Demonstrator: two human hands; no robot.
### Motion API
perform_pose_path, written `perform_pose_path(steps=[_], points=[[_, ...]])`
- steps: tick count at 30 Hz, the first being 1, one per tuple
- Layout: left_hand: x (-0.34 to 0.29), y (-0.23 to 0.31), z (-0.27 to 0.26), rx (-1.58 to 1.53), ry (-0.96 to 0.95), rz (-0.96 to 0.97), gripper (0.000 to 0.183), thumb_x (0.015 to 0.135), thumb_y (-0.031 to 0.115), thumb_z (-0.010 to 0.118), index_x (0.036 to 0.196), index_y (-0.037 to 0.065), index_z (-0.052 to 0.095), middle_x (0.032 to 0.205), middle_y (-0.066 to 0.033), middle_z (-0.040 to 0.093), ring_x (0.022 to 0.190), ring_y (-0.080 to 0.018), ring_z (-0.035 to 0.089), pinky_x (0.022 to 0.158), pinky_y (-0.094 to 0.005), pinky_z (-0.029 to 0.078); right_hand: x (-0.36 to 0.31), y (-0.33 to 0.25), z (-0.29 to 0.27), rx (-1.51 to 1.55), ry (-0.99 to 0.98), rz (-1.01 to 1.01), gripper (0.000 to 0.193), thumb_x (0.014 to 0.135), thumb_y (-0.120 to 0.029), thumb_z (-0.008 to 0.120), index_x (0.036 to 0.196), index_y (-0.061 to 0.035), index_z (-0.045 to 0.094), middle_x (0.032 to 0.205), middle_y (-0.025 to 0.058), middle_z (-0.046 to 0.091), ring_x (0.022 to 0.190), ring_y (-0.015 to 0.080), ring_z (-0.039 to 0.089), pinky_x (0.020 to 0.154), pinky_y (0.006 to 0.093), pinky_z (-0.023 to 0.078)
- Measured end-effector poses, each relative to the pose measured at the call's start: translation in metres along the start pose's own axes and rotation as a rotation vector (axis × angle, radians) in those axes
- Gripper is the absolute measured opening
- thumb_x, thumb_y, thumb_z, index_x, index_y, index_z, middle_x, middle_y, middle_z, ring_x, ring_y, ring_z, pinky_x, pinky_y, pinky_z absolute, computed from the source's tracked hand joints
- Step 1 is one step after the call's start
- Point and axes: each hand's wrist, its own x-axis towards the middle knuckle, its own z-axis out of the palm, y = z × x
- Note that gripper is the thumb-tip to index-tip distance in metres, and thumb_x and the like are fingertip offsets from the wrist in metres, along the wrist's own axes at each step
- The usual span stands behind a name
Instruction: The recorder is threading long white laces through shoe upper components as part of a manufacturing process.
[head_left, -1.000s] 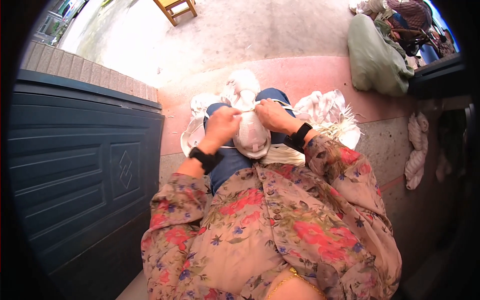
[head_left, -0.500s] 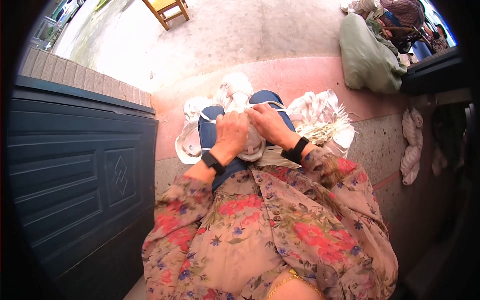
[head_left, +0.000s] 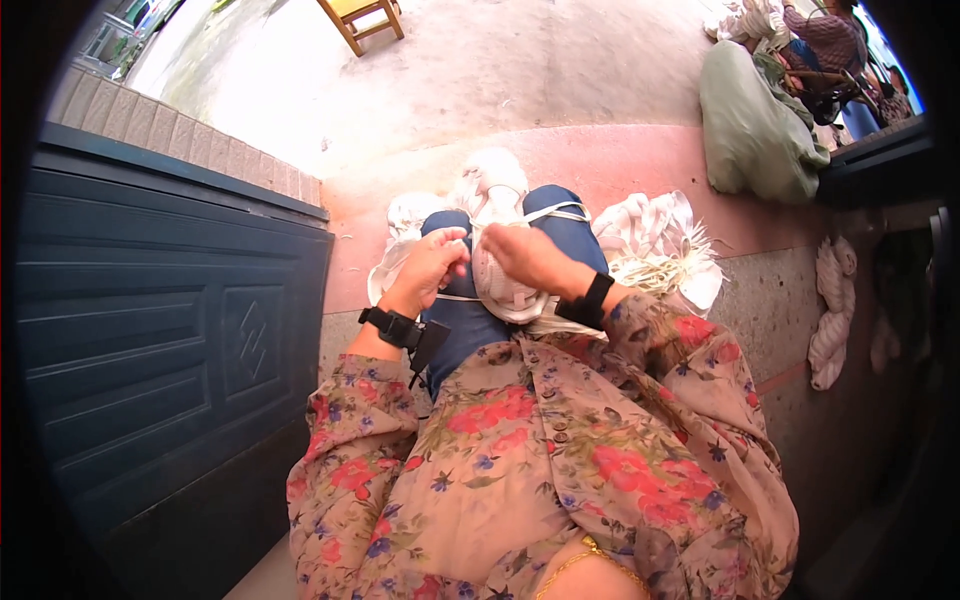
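Note:
Between my knees lies a white rounded piece (head_left: 508,290) that looks like a shoe upper, with another white piece (head_left: 492,172) just beyond it. My left hand (head_left: 432,266) is held over my left knee, its fingers curled in; what they hold, if anything, is too small to make out. Over the near white piece, my right hand (head_left: 528,260) has its fingers bent and pressed together, their tips partly hidden. A thin white cord (head_left: 556,210) crosses my right knee.
Right of my knees lies a heap of white pieces (head_left: 640,225) with a bundle of pale cords (head_left: 668,265). A stuffed green sack (head_left: 750,125) stands far right, near a seated person (head_left: 835,45). A dark blue panelled door (head_left: 150,310) is on my left; a wooden stool (head_left: 365,22) is ahead.
My hands were together over the white piece; now the left has drawn back to the left and turned, and a gap shows between them. The whole view has shifted slightly.

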Motion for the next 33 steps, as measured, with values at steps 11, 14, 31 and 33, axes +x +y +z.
perform_pose_path(steps=[11,14,31,33], points=[[0.014,-0.003,0.007,0.247,0.001,0.087,0.028,0.085,0.015,0.050,0.108,-0.002,0.050,0.078,-0.0053,0.059,0.059,-0.0090,0.051,0.056,-0.0201,0.042,0.028,0.044,0.001,-0.109,0.118,-0.007,0.023,0.082,-0.025,0.052,0.082,-0.0026,0.051,0.079,0.0207,0.058,0.077,0.0387,0.056,0.065,0.0449,0.043],[0.021,-0.005,0.008,0.312,0.048,0.130,0.020,0.085,0.016,0.052,0.096,0.000,0.057,0.073,-0.0034,0.059,0.059,-0.0084,0.050,0.055,-0.0198,0.042,0.031,0.047,0.002,-0.052,0.106,0.045,0.022,0.083,-0.025,0.051,0.081,-0.0021,0.051,0.079,0.0216,0.058,0.077,0.0393,0.056,0.066,0.0450,0.043],[0.038,-0.007,0.011,1.137,0.335,0.459,0.021,0.080,0.018,0.048,0.078,0.000,0.059,0.069,-0.0180,0.060,0.068,-0.0311,0.060,0.061,-0.0397,0.044,0.026,0.049,-0.001,0.581,0.179,0.257,0.031,0.090,-0.029,0.043,0.086,-0.0015,0.056,0.058,0.0051,0.048,0.051,0.0153,0.046,0.049,0.0279,0.039],[0.036,-0.001,0.012,1.220,0.295,0.487,0.020,0.080,0.018,0.048,0.078,0.000,0.058,0.073,-0.0193,0.060,0.071,-0.0341,0.059,0.063,-0.0419,0.044,0.019,0.033,-0.014,0.856,0.207,0.377,0.032,0.092,-0.028,0.041,0.086,-0.0008,0.056,0.054,-0.0029,0.041,0.046,0.0062,0.038,0.044,0.0222,0.034]])
